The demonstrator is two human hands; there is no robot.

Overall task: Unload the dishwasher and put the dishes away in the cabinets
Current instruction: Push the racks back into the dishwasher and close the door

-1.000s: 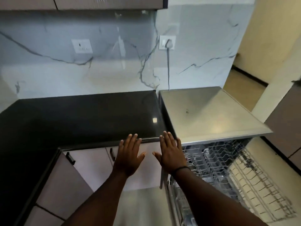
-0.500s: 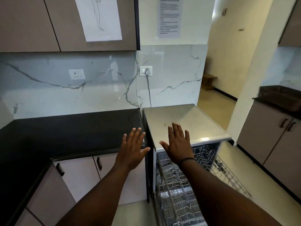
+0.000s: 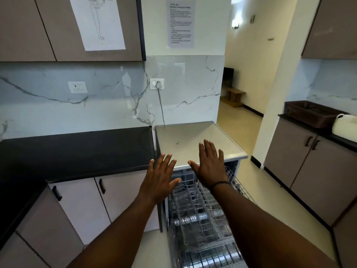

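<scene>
Both hands hang in the air above the open dishwasher [image 3: 201,149], palms down, holding nothing. The left hand [image 3: 161,180] has its fingers straight and spread; the right hand [image 3: 209,167], a dark band at its wrist, is spread the same way, just beside the left and over the front edge of the steel top. Below them the racks [image 3: 202,213] are pulled out over the floor. The wire is mostly bare; some ribbed grey shapes low in the racks may be dishes or only the rack's own tines, and the view is too blurred to say.

The step in hand looks like the reach for the first item, so the eyes should drop to the racks before the hands do. It would pay to take the nearest piece first, grip it by rim or handle with one hand, and lift it straight up clear of the tines. The other hand stays free for a door: the upper cabinets [image 3: 69,29] sit up and to the left, the lower doors [image 3: 90,206] beside the dishwasher.
</scene>
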